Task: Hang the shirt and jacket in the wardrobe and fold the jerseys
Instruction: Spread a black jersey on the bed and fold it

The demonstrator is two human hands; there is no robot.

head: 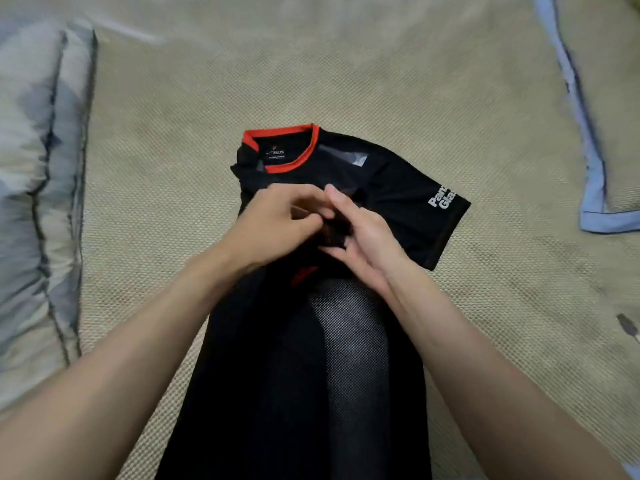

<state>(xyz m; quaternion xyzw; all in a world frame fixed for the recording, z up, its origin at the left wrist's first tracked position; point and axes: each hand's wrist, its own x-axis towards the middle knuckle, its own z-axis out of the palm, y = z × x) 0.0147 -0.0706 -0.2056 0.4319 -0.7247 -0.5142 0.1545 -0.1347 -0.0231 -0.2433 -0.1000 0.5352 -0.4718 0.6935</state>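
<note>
A black jersey (388, 188) with a red collar lies on a beige woven mat (485, 150), collar away from me, its body running down toward me. One short sleeve with white lettering sticks out to the right; the left side is folded in. My left hand (277, 223) pinches a bunch of the black fabric at the chest. Right beside it, my right hand (360, 233) rests on the jersey with its fingers mostly straight, its fingertips touching the same bunch of fabric. No shirt, jacket or wardrobe is in view.
A grey and white pillow (38, 188) lies along the left edge of the mat. A blue-edged piece of bedding (588, 174) lies at the upper right. A small dark mark (627, 327) sits on the mat at the right.
</note>
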